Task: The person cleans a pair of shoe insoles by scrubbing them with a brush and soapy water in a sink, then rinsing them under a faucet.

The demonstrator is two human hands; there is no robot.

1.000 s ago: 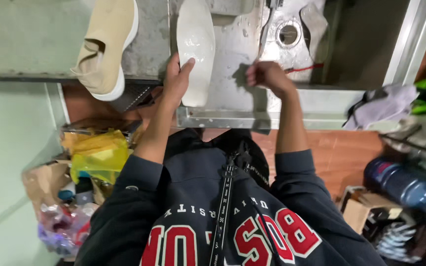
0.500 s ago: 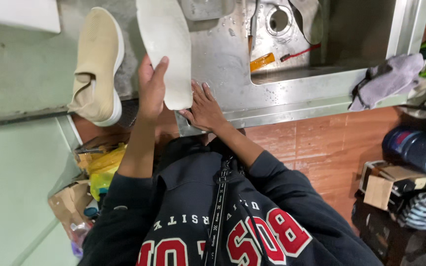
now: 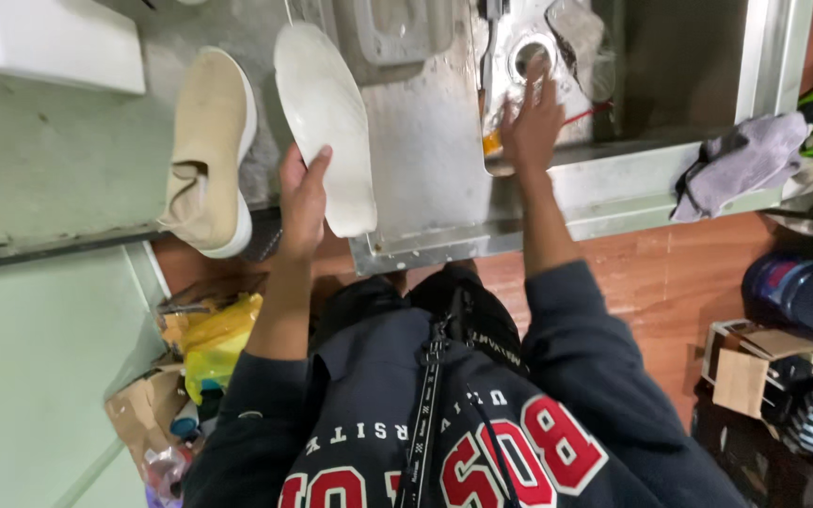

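Sole up, a white shoe (image 3: pixel 324 122) lies on the metal surface (image 3: pixel 425 160), toe pointing away from the person, heel end near the front edge. Underside pale, smooth, faintly soiled. Left hand (image 3: pixel 301 202) grips it at the heel end, fingers (image 3: pixel 317 162) clamped on its side. Just to the left a beige slip-on shoe (image 3: pixel 207 150) lies upright, white-rimmed sole, heel over the edge.

Right hand (image 3: pixel 531 127) reaches into the steel sink (image 3: pixel 632 56) near the round drain (image 3: pixel 531 56), fingers apart, flat over a small orange object (image 3: pixel 491 143); whether it holds anything cannot be told.

Grey cloth (image 3: pixel 741 165) draped on the sink's front rim. Floor of reddish wood planks (image 3: pixel 651 282). Yellow bag (image 3: pixel 214 339) and clutter below left; blue water bottle (image 3: pixel 802 292) and cardboard box (image 3: pixel 755 362) at right.
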